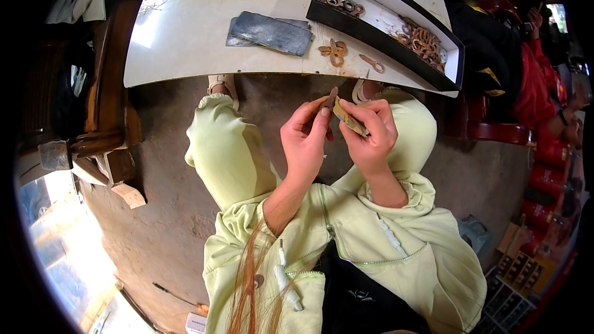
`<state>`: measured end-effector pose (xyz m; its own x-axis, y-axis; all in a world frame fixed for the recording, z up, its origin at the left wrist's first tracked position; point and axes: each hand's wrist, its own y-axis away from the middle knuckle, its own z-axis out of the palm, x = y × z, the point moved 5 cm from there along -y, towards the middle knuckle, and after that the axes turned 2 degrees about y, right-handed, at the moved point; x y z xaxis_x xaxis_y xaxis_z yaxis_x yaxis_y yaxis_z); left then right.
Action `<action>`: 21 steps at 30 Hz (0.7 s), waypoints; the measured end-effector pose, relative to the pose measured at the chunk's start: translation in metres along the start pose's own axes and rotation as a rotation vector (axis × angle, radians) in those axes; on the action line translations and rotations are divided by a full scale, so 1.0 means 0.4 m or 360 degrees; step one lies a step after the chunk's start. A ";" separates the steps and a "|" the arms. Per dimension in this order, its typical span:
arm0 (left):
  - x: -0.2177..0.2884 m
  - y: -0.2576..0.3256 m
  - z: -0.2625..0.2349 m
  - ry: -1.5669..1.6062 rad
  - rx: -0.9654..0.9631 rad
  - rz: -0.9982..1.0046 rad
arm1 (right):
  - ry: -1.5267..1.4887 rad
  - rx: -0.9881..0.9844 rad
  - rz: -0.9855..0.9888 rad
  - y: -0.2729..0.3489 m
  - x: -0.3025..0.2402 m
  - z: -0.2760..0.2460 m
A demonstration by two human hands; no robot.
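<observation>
My left hand (304,139) is closed on a small rusty metal piece (332,97), whose narrow end sticks up past the fingertips. The rest of that piece is hidden in my fingers. My right hand (373,135) pinches a folded, yellowish-brown sheet (350,120), perhaps sandpaper, and presses it against the metal piece. Both hands meet above my lap, just short of the table edge. Nearest to them on the table lie a ring-ended rusty piece (373,64) and a small cluster of similar rusty pieces (334,51).
Dark grey sheets (272,32) lie overlapped on the white table (185,43). A long black-rimmed box (390,23) holds many rusty ring-ended pieces in two heaps. A wooden chair (102,80) stands left; a person in red (538,74) is at the right.
</observation>
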<state>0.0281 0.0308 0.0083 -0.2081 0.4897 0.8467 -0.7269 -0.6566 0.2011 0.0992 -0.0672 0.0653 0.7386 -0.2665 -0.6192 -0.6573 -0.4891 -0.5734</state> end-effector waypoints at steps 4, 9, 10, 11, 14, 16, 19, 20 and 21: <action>0.000 0.002 0.001 -0.0010 -0.0008 -0.0003 | 0.0010 0.0009 -0.0001 0.000 0.002 0.000; 0.003 0.002 0.003 -0.0070 -0.0043 0.0028 | -0.0002 0.0014 0.0007 -0.002 0.003 0.002; 0.003 0.002 0.003 -0.0072 -0.0045 0.0024 | -0.0009 0.0009 0.0015 -0.002 0.003 0.003; 0.001 0.002 0.002 -0.0073 -0.0046 0.0023 | -0.0004 0.0013 0.0010 -0.002 0.003 0.004; 0.003 0.003 0.003 -0.0064 -0.0049 0.0031 | 0.0006 0.0017 0.0003 -0.002 0.004 0.005; 0.004 0.003 0.003 -0.0060 -0.0048 0.0032 | 0.0007 0.0008 0.0008 -0.002 0.005 0.006; 0.003 0.002 0.003 -0.0073 -0.0046 0.0011 | 0.0005 -0.0016 0.0058 -0.002 0.006 0.007; 0.003 0.002 0.002 -0.0083 -0.0041 0.0002 | 0.0008 -0.0021 0.0051 -0.003 0.005 0.007; 0.003 0.001 0.002 -0.0093 -0.0037 -0.0007 | 0.0011 -0.0025 0.0044 -0.004 0.006 0.008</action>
<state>0.0281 0.0304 0.0097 -0.1668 0.4576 0.8734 -0.7428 -0.6408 0.1939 0.1015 -0.0644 0.0632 0.7211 -0.2862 -0.6309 -0.6752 -0.4945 -0.5474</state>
